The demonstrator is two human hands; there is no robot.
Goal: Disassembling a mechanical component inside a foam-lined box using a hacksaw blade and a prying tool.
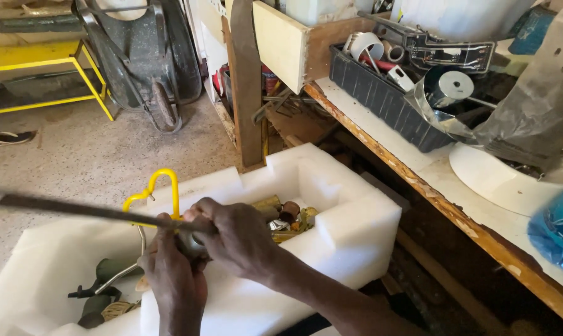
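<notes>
A long dark metal rod (57,206) runs from the far left edge to the middle of the view. My right hand (241,236) grips its near end from above. My left hand (172,274) closes around a small metal fitting just below that end, mostly hidden by the fingers. Both hands hover over a white foam block (350,230) with cut-out pockets. One pocket holds brass fittings (287,218). A yellow bent handle (160,193) stands just behind the hands.
A wooden workbench (418,180) runs along the right, carrying a dark tray of tools (387,93), a white round dish (505,180) and blue plastic (558,230). A wheelbarrow (144,56) and a yellow frame (45,62) stand at the back. Green tools (104,274) lie in the foam's left pocket.
</notes>
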